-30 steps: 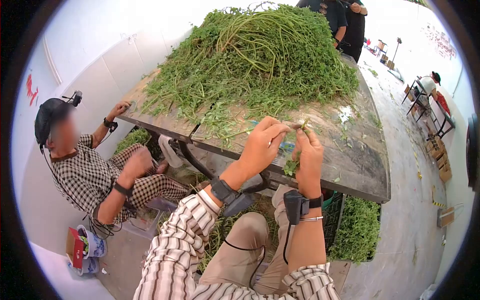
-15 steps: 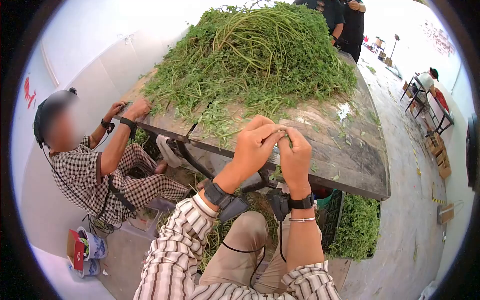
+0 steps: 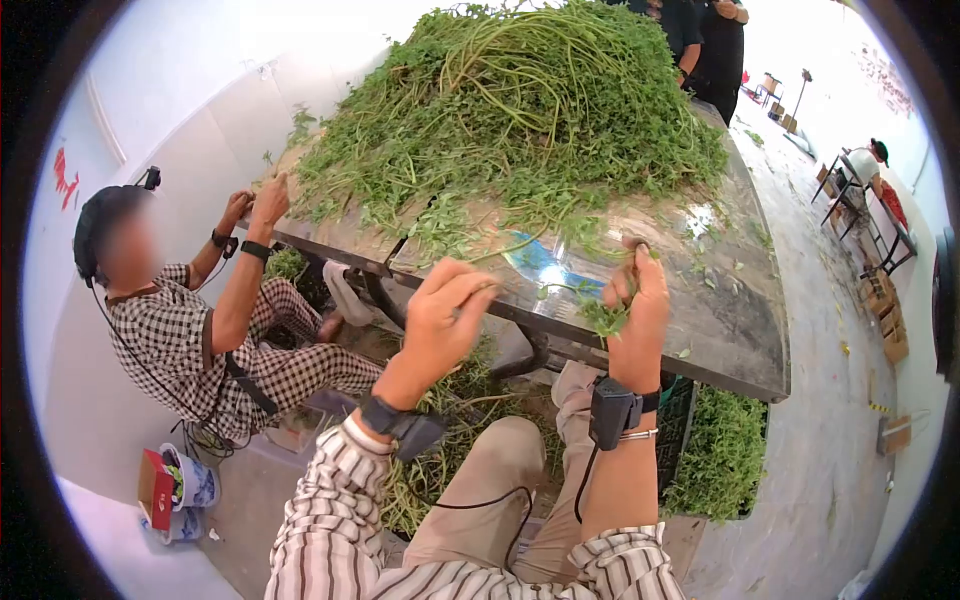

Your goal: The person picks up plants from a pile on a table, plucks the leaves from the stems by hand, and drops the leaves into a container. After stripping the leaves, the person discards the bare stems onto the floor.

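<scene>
Two hands are raised before the near edge of the counter (image 3: pixel 700 330), well apart. Right hand (image 3: pixel 637 305): fingers closed on a leafy sprig (image 3: pixel 603 318), which hangs from the grip just below the counter edge; the stem end is hidden inside the hand. Left hand (image 3: pixel 440 320): fingers curled and loosely parted; whether they hold anything cannot be told from this side. Each wrist carries a dark strapped device. Below, a crate of greens (image 3: pixel 722 455) stands under the counter, partly cut off by it. Beyond the hands, a large heap of green stalks (image 3: pixel 520 110) covers the counter. At left, a seated person in a checked shirt (image 3: pixel 165 345) reaches both hands to the counter's far corner.
</scene>
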The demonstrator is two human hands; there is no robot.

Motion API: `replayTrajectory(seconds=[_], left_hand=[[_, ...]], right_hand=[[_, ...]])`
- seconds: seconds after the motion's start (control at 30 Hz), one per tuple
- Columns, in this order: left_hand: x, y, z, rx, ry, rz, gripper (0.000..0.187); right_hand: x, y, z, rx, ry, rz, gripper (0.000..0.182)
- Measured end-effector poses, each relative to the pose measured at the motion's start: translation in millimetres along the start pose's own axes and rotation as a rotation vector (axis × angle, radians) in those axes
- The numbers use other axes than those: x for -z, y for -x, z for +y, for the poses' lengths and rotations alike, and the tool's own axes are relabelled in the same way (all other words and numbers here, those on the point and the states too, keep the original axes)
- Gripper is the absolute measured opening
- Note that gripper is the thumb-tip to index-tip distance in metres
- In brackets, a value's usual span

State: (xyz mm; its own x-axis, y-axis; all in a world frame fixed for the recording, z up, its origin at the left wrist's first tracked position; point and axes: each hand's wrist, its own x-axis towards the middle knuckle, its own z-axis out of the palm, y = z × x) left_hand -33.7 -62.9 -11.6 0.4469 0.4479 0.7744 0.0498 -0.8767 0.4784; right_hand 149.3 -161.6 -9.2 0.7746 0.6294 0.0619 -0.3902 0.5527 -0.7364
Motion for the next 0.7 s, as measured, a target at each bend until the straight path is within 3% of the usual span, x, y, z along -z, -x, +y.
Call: replayTrajectory(seconds=[0.03, 0.1, 0.3, 0.43, 0.53, 0.6, 0.7], left_hand=[[10, 9, -8, 0.002, -0.004, -0.007, 0.014], [30, 24, -30, 0.258, -0.201, -0.201, 0.018], [71, 7, -90, 0.389, -0.402, -0.126, 0.031], [68, -26, -141, 0.347, -0.410, -0.094, 0.030], [61, -41, -170, 0.267, -0.608, -0.226, 0.031], [56, -51, -172, 0.353, -0.626, -0.404, 0.032], [53, -52, -194, 0.430, -0.502, -0.334, 0.031]], right_hand=[[1, -1, 0, -0.005, -0.005, 0.004, 0.019], [2, -4, 1, -0.003, 0.006, -0.005, 0.019], [6, -6, 8, 0.009, -0.079, -0.060, 0.016], [9, -9, 10, -0.028, -0.142, -0.036, 0.016], [16, -14, 14, -0.076, -0.220, -0.034, 0.016], [16, -10, 16, -0.047, -0.094, -0.015, 0.017], [19, -8, 15, -0.046, -0.062, -0.059, 0.020]])
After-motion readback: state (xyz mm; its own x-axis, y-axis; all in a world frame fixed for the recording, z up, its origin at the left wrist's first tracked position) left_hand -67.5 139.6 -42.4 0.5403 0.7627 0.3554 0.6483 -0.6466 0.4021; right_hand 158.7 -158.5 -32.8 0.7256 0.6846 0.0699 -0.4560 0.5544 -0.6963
